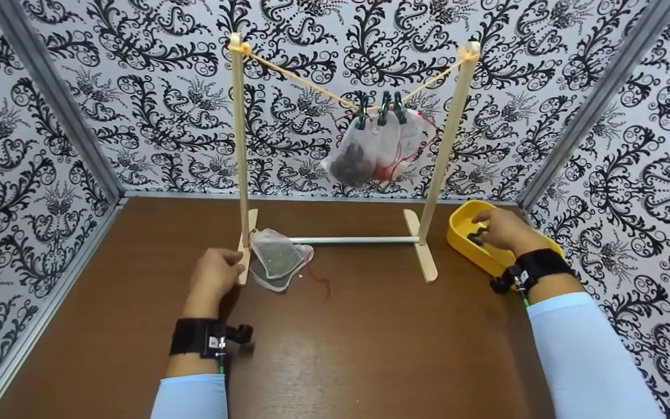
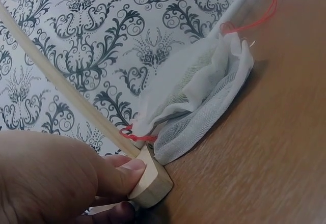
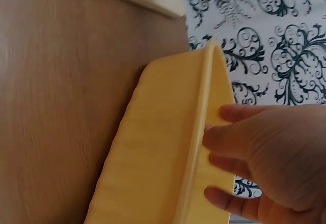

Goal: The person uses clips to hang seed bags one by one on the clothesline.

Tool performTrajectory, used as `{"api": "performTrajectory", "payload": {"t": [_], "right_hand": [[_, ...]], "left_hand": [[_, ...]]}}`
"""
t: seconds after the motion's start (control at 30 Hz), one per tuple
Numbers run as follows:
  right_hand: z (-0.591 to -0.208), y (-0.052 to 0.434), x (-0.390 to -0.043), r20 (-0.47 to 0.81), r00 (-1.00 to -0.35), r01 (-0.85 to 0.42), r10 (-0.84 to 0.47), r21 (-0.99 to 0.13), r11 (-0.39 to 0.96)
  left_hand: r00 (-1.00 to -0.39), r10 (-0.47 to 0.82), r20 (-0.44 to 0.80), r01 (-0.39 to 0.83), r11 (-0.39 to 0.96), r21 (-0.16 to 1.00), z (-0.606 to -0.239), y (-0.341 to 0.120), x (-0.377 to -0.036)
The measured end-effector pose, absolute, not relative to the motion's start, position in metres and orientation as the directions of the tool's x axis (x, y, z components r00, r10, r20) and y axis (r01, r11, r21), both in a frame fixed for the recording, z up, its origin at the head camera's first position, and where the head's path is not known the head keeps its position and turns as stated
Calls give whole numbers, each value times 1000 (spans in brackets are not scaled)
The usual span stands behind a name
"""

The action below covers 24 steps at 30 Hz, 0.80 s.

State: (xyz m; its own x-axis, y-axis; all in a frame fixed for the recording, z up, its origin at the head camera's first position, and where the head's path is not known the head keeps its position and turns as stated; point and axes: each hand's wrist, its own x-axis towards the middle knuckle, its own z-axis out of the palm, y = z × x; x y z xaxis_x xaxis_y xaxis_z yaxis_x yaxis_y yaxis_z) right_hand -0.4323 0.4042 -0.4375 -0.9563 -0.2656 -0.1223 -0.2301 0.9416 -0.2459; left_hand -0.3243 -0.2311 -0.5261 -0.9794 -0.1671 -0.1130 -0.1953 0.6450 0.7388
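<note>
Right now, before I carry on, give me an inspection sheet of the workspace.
Surface: brown tabletop, reflecting light towards the front.
Job's things: wooden rack; white mesh bags hanging from its cord by dark green clips; loose mesh beside the left foot; yellow tray with a dark clip-like item inside.
Clutter: tiny pale speck near the loose mesh.
Hands: left hand pinches the left foot; right hand reaches into the tray.
Cables: green lead at each wrist band.
Surroundings: patterned walls, grey frame.
</note>
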Motion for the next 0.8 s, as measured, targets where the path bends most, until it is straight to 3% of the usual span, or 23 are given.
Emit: {"api": "performTrajectory", "payload": {"t": [0.4,0.8], "right_hand": [[-447,417,-432,-341,-910,-106,-234,-353,929],[-443,415,-426,-279,-906,-269,-319,-202,942]], "left_hand": [[-984,-165,-75,-167,666,727,-531,-227,-326],[-982,-168,-90,-180,661,728,-530,-229,-325]]}}
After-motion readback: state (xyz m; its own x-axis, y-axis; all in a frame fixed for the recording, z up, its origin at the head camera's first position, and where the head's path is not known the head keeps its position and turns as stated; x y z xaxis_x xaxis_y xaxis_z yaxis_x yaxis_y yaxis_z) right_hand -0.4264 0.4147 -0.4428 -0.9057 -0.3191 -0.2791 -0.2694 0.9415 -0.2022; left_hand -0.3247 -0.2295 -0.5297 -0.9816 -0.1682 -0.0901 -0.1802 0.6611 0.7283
